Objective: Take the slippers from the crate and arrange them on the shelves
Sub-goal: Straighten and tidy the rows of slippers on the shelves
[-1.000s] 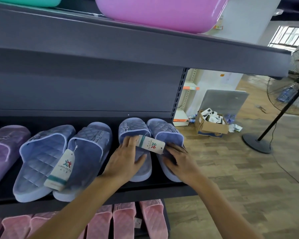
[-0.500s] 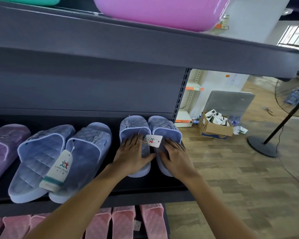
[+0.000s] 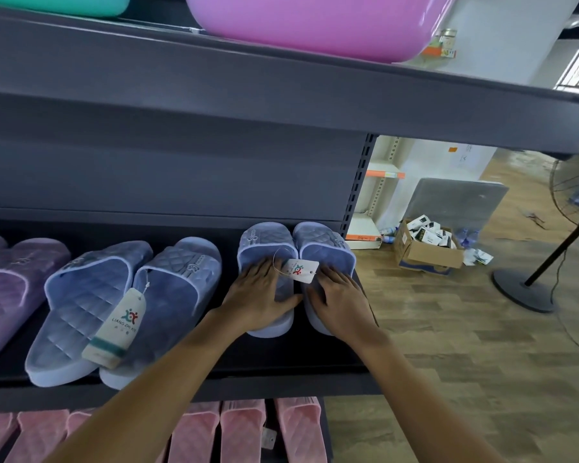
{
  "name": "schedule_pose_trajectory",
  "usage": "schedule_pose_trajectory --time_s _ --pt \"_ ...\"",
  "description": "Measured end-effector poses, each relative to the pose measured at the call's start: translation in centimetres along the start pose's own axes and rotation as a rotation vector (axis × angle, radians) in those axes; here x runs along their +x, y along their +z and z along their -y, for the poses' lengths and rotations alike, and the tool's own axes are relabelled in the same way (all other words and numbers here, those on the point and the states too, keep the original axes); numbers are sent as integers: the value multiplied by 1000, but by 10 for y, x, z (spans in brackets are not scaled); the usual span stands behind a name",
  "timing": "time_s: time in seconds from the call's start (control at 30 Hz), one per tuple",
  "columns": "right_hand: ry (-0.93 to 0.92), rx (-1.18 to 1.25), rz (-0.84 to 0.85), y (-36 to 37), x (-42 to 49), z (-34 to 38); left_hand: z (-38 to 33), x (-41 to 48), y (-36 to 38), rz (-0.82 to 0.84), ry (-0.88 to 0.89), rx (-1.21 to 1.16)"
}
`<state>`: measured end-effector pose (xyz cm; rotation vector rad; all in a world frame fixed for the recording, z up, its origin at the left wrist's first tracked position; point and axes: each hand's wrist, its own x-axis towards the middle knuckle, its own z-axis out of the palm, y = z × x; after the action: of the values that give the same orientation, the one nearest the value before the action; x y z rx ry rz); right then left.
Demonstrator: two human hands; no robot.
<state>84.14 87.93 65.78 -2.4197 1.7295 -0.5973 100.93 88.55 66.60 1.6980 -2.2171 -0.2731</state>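
1. Slippers (image 3: 178,289) lie in a row on the middle shelf (image 3: 281,385) of a dark grey shelf unit that fills the left and centre of the view. The upper shelf (image 3: 281,85) juts out above them.
2. On the upper shelf stand a pink basin (image 3: 315,25) and, to its left, a teal basin (image 3: 54,3), both cut off by the top edge.
3. To the right of the unit runs a wooden floor (image 3: 448,362). On it are a fan stand (image 3: 522,292) with a round base at the far right, a grey panel (image 3: 455,202) leaning farther back, and an open cardboard box (image 3: 428,257) just in front of that panel.
4. At the left end of the middle shelf lies a purple slipper (image 3: 10,289). Right of it, a blue pair (image 3: 91,295) lies slanted, toes far, with a long paper label (image 3: 117,325) across the two.
5. Below the middle shelf, pink slippers (image 3: 241,429) show side by side.
6. At the right end of the middle shelf lies a second blue pair (image 3: 264,240), touching each other, toes toward the back wall.
7. The left hand (image 3: 259,299) lies flat on the left slipper of this pair, fingers straight, thumb spread rightward. The right hand (image 3: 340,302) lies flat on the right slipper. Neither clamps anything. The hands are close together, and I cannot tell whether they touch.
8. A small white tag (image 3: 300,269) on a thin loop lies between the fingertips of the two hands.
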Motion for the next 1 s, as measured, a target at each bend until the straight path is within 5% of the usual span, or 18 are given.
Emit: schedule_pose_trajectory --time_s 0.47,0.7,1.0 --pt "-72 104 -91 -32 -20 12 2 -67 -42 -124 -35 38" --pt "-246 141 -23 -20 -22 74 47 -111 -84 -237 -76 79" --pt "-218 182 40 6 -8 160 126 -146 -120 -288 -61 54"
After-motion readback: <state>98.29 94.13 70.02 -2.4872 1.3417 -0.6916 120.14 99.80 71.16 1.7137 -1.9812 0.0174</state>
